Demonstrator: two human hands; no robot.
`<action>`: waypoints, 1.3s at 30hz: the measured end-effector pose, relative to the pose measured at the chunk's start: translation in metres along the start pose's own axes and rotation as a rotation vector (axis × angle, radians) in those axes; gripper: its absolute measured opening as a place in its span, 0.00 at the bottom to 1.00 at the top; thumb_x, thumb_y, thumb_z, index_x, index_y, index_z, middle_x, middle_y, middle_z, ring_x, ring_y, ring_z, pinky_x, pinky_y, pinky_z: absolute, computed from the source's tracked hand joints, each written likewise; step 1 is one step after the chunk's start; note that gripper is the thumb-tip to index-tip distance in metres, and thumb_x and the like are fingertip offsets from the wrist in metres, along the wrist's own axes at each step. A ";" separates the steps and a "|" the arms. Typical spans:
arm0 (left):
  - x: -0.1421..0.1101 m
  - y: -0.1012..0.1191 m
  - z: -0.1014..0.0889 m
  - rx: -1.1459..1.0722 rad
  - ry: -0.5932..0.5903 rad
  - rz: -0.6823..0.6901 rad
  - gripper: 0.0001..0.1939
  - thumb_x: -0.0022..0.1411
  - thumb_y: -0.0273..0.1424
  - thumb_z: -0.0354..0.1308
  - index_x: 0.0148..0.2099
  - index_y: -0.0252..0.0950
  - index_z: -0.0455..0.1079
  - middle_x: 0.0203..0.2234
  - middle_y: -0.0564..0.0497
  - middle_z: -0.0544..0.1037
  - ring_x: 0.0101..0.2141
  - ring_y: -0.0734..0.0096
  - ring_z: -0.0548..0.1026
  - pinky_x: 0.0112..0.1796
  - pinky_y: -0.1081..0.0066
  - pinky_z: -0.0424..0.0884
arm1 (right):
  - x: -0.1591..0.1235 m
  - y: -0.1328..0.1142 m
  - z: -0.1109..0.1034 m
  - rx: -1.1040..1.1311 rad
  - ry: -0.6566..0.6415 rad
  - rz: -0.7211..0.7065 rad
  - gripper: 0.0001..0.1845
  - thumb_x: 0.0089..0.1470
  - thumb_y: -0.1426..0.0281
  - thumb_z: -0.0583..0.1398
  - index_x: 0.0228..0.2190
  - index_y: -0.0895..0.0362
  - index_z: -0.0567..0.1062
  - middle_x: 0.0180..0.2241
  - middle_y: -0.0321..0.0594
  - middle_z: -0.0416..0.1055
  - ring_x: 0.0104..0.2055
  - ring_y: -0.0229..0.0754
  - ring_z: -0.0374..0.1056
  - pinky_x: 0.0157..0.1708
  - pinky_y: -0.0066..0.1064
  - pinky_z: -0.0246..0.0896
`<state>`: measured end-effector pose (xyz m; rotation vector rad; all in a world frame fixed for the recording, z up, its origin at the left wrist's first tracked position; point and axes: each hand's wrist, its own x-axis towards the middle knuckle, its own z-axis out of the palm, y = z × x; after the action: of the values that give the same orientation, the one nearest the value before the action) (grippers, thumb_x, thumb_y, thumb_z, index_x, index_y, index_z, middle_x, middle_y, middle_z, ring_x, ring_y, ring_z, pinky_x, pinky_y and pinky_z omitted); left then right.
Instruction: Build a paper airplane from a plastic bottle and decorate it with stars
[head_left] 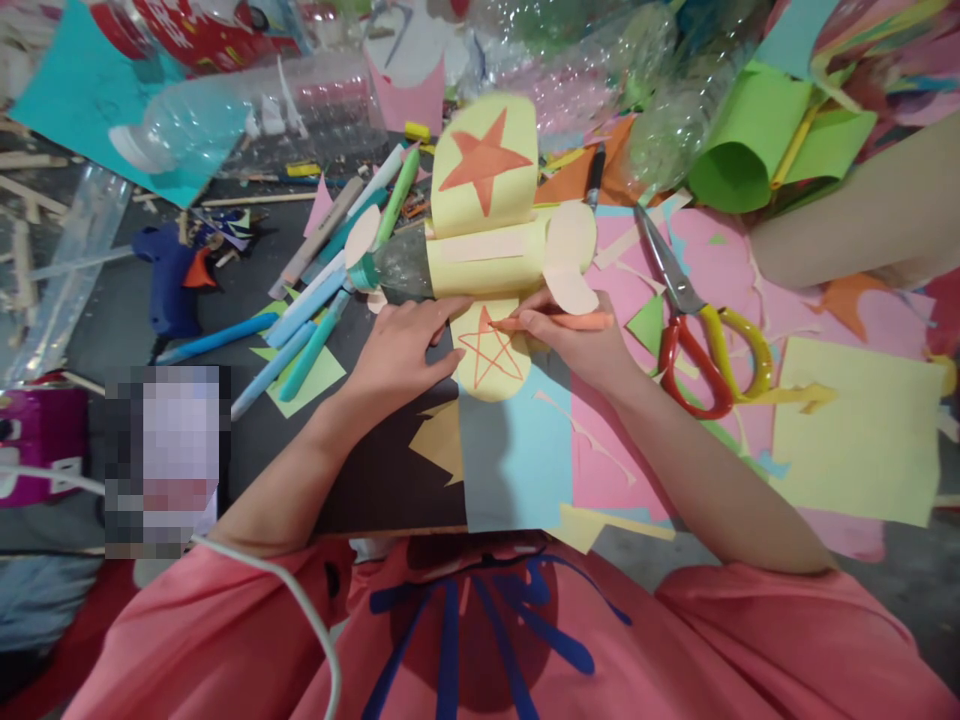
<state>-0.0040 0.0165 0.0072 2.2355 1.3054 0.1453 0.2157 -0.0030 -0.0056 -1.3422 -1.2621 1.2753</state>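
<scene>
A plastic bottle wrapped in yellow paper point(480, 275) lies crosswise in front of me, with paper flaps like an airplane. Its far wing point(448, 205) carries a filled orange star. On the near wing point(491, 385) is a star outline, coloured only at its top point. My right hand point(574, 345) pinches an orange marker point(577, 321), its tip at that coloured point. My left hand point(409, 345) rests at the wing's left edge, index finger and thumb stretched apart and touching the paper; its other fingers are partly hidden. Pale tail pieces point(571, 250) stand at the bottle's right end.
Red-and-yellow-handled scissors point(679, 290) lie on pink paper right of my right hand. Several markers point(300, 325), a blue glue gun point(171, 275) and a phone point(176, 440) lie to the left. Clear bottles point(225, 110) line the back. Another person's arm point(847, 215) reaches in at right.
</scene>
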 end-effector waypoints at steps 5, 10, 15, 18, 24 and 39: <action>0.000 -0.001 0.000 -0.015 0.006 0.005 0.27 0.63 0.34 0.55 0.64 0.37 0.67 0.35 0.49 0.75 0.37 0.62 0.70 0.44 0.63 0.63 | 0.000 0.000 -0.001 0.036 -0.029 0.036 0.09 0.51 0.73 0.64 0.21 0.53 0.75 0.24 0.33 0.77 0.34 0.43 0.79 0.38 0.36 0.77; 0.000 -0.001 0.000 -0.005 0.001 -0.006 0.28 0.63 0.33 0.54 0.64 0.37 0.67 0.35 0.49 0.75 0.38 0.61 0.70 0.44 0.62 0.63 | 0.001 0.000 0.001 0.046 0.015 0.011 0.06 0.51 0.71 0.64 0.23 0.52 0.77 0.27 0.34 0.79 0.36 0.43 0.79 0.38 0.36 0.76; 0.000 -0.001 0.000 -0.007 0.001 -0.004 0.27 0.63 0.33 0.55 0.64 0.37 0.67 0.35 0.49 0.75 0.38 0.61 0.70 0.44 0.62 0.63 | 0.001 0.001 0.002 0.022 0.020 -0.024 0.05 0.46 0.71 0.65 0.21 0.53 0.77 0.25 0.35 0.78 0.30 0.42 0.77 0.34 0.36 0.75; -0.001 -0.001 0.000 -0.014 0.005 -0.002 0.27 0.63 0.34 0.54 0.64 0.38 0.67 0.35 0.49 0.75 0.38 0.61 0.71 0.44 0.62 0.63 | 0.001 0.001 0.002 0.039 0.011 -0.005 0.07 0.47 0.72 0.63 0.20 0.53 0.76 0.24 0.34 0.77 0.30 0.42 0.77 0.33 0.36 0.75; 0.000 -0.001 0.001 0.003 -0.004 0.005 0.27 0.63 0.33 0.54 0.64 0.37 0.67 0.35 0.49 0.75 0.38 0.61 0.71 0.44 0.62 0.62 | 0.000 0.000 0.001 0.010 0.020 -0.014 0.07 0.47 0.72 0.63 0.20 0.53 0.75 0.23 0.34 0.77 0.29 0.41 0.76 0.32 0.35 0.74; 0.000 -0.002 0.001 0.019 -0.001 0.007 0.26 0.64 0.32 0.56 0.64 0.38 0.67 0.36 0.50 0.76 0.38 0.62 0.71 0.43 0.64 0.61 | -0.001 -0.001 0.000 0.014 -0.040 -0.028 0.05 0.48 0.69 0.66 0.22 0.54 0.78 0.25 0.36 0.80 0.31 0.42 0.77 0.35 0.36 0.76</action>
<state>-0.0052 0.0172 0.0049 2.2563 1.3043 0.1351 0.2156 -0.0044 -0.0048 -1.2903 -1.2928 1.2945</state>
